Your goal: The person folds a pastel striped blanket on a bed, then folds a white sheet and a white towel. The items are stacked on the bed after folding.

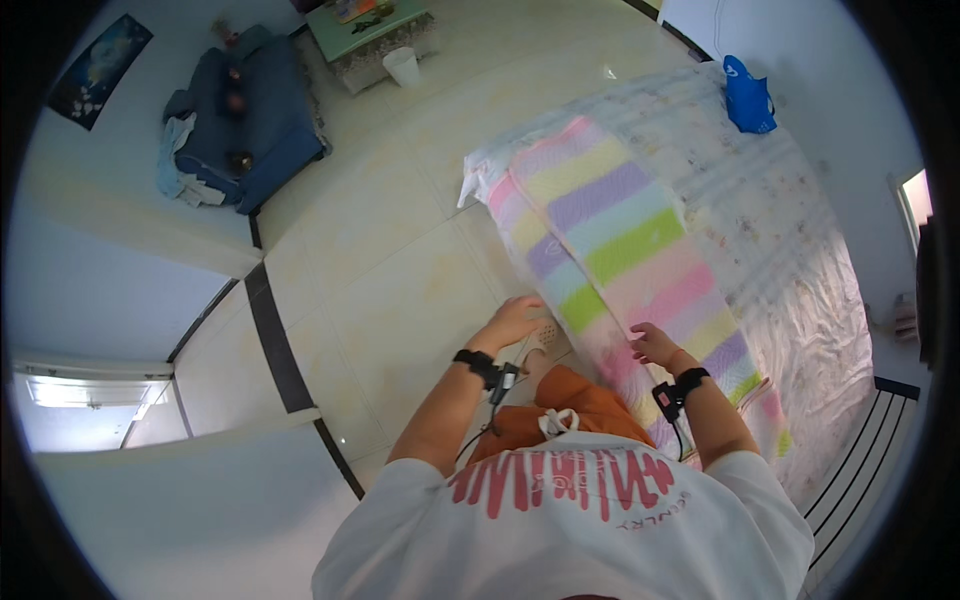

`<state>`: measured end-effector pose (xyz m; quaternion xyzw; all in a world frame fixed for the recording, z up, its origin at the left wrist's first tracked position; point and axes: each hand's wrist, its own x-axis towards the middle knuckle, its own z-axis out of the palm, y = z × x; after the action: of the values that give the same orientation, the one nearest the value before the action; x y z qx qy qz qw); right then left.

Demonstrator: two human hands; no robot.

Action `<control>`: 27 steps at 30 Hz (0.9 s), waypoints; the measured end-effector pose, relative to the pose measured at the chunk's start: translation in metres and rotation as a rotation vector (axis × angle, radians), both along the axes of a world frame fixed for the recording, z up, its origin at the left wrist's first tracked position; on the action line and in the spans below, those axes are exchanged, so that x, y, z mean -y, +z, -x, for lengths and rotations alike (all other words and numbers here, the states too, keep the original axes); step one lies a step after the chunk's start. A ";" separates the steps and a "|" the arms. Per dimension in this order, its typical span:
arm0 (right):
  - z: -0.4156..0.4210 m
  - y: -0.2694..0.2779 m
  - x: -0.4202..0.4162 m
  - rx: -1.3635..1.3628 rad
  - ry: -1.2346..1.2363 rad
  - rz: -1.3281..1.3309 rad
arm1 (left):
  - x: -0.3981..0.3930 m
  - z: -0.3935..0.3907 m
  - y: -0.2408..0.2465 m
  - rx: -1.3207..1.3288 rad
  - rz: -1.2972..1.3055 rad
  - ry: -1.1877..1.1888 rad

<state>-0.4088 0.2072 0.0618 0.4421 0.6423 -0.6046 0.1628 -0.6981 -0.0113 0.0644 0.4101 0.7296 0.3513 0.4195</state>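
A quilted blanket with pastel stripes (637, 217) lies folded lengthwise along the near side of a bed, its left part hanging over the bed's edge. My right hand (655, 346) is over the blanket's lower middle, fingers apart and slightly bent; whether they touch the cloth is not clear. Left of the blanket's edge, my left hand (514, 322) hovers above the floor near my foot, fingers spread and holding nothing. Both wrists carry black straps with small devices and cables. Under the blanket, a pale floral sheet (739, 202) covers the bed, wrinkled at the right.
On the bed's far corner stands a blue bag (748, 97) by the wall. A blue sofa (259, 120) is at the upper left, beside a green-topped table (360, 34) and a white bin (403, 67). A ribbed white panel (862, 450) borders the bed at lower right.
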 end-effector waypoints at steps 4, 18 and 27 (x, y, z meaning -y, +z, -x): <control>0.057 -0.030 -0.038 0.099 -0.081 0.030 | -0.004 0.057 0.008 -0.001 0.231 0.090; 0.182 -0.074 -0.092 -0.064 -0.075 -0.012 | -0.157 0.224 -0.030 0.097 0.224 0.015; 0.160 -0.005 -0.016 0.159 -1.002 0.296 | -0.262 0.301 -0.109 -0.213 0.377 -0.009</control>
<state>-0.5687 0.2230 0.0570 0.7118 0.2458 -0.6569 -0.0372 -0.9990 0.2508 -0.0446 0.3624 0.8208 0.1617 0.4108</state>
